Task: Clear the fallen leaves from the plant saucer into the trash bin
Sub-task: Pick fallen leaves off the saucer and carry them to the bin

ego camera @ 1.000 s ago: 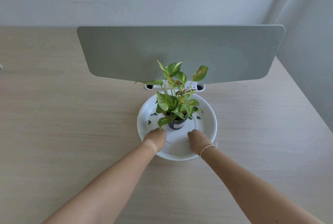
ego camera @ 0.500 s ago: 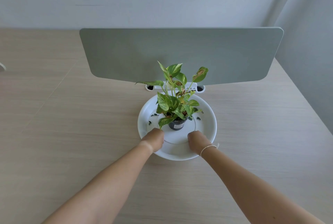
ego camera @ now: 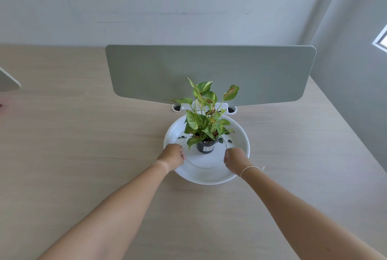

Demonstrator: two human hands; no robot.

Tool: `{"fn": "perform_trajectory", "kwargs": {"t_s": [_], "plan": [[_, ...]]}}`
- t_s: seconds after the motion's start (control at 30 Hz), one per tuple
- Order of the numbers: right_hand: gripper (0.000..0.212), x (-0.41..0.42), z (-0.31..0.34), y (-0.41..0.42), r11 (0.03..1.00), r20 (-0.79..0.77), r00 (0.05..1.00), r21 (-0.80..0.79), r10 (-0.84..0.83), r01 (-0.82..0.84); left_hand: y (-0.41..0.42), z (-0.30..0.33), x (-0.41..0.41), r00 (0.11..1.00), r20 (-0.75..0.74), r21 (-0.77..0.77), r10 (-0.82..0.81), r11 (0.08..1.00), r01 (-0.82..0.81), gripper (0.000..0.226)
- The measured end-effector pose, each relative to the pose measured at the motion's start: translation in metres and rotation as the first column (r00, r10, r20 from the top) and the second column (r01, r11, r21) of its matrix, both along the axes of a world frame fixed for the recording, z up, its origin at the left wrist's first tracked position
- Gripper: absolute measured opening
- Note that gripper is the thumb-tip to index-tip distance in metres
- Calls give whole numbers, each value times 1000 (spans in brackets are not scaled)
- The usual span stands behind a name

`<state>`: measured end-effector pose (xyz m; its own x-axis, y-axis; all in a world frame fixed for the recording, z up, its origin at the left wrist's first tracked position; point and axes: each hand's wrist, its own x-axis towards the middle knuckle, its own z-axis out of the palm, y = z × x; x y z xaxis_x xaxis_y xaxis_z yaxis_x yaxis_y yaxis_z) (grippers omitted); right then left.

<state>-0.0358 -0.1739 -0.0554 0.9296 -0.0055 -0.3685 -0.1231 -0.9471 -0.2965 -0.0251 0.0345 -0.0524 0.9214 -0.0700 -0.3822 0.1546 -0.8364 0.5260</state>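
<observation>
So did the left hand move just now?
Yes. The left hand slid left, away from the pot, and now sits over the left rim of the saucer.

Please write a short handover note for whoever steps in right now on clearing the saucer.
Left hand: curled at the left rim of the white saucer; whether it grips the rim cannot be told.
Right hand: curled over the saucer's right side, grip equally unclear.
The potted plant stands upright in the saucer's middle, on the desk in front of the grey divider panel.
Small fallen leaves lie in the saucer on both sides of the pot.
Done: nothing cleared.
Left: all leaves; no trash bin is in view.
</observation>
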Motion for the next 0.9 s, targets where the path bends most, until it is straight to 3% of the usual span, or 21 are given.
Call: {"fn": "perform_trajectory", "kwargs": {"t_s": [0.47,0.67,0.9], "plan": [[27,-37,10,-19,968,80,970,121,-229,219,-33,6,-27,997,-18,-164,-71,984,67,18],[27,-71,24,-60,920,111,919,156,-378,359,-85,12,-41,971,5,-186,-241,953,238,19],[30,-153,40,-140,778,133,768,175,-626,603,-179,21,-67,872,46,-211,-488,848,486,16]]}}
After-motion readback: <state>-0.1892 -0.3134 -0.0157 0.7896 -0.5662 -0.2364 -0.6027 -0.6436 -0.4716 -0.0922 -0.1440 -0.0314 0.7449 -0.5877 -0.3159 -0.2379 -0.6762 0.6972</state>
